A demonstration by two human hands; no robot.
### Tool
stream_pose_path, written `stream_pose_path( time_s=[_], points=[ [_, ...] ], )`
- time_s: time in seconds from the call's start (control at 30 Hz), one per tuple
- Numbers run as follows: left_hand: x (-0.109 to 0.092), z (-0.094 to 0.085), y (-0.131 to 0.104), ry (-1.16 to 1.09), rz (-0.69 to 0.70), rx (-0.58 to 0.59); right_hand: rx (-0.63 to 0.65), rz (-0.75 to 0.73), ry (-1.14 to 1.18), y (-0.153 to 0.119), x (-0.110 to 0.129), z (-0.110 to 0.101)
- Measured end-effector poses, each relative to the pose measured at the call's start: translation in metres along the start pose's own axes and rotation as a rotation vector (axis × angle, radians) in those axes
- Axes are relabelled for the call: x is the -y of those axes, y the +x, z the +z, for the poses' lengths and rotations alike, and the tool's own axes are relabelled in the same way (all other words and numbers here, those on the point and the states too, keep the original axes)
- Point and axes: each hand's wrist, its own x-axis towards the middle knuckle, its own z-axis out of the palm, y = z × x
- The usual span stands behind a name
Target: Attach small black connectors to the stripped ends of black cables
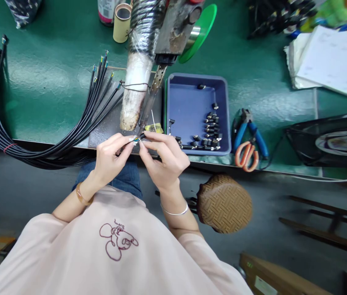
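At the bench's front edge, my left hand (pixel 112 157) pinches the end of a black cable whose thin coloured wires (pixel 136 139) show between the fingertips. My right hand (pixel 164 157) is closed on a small black connector (pixel 142 135), touching those wires; its far side is hidden by my fingers. Just above both hands, a soldering iron (pixel 153 96) points down from its stand, its tip close to my fingertips. A yellow sponge (pixel 154 128) lies beside the iron. Left of my hands, a bundle of black cables (pixel 69 141) has stripped ends with coloured wires.
A blue tray (pixel 198 80) with several black connectors stands right of my hands. Beyond it lie blue-handled cutters (pixel 259 141) and orange-handled scissors (pixel 246 156). A wrapped duct (pixel 139 73) hangs over the bench, near a green solder spool (pixel 202 35). A stool (pixel 225 203) stands below.
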Motion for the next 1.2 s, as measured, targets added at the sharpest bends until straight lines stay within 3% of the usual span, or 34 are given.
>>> stream_pose_path(
  time_s=[0.33, 0.67, 0.87, 0.93, 1.03, 1.13, 1.2],
  points=[
    [0.001, -0.001, -0.001, -0.001, -0.069, 0.044, 0.038, 0.011, 0.012, -0.004, -0.001, -0.002],
    [-0.001, -0.004, -0.003, 0.002, -0.025, 0.058, 0.033, 0.049, 0.068, -0.007, 0.001, -0.005],
    [-0.005, -0.006, -0.007, 0.021, 0.135, 0.054, -0.05, 0.296, 0.092, -0.011, -0.001, -0.017],
    [-0.007, -0.007, -0.008, 0.049, 0.198, 0.046, 0.071, 0.341, 0.079, -0.006, 0.0, -0.024],
    [-0.009, -0.008, -0.009, 0.086, 0.278, 0.039, 0.305, 0.392, 0.244, 0.004, 0.002, -0.031],
    [-0.01, -0.008, -0.013, 0.066, 0.276, 0.011, 0.365, 0.465, 0.418, 0.007, 0.005, -0.032],
    [-0.012, -0.009, -0.016, -0.041, 0.148, -0.001, 0.364, 0.463, 0.456, 0.004, 0.006, -0.03]
  ],
)
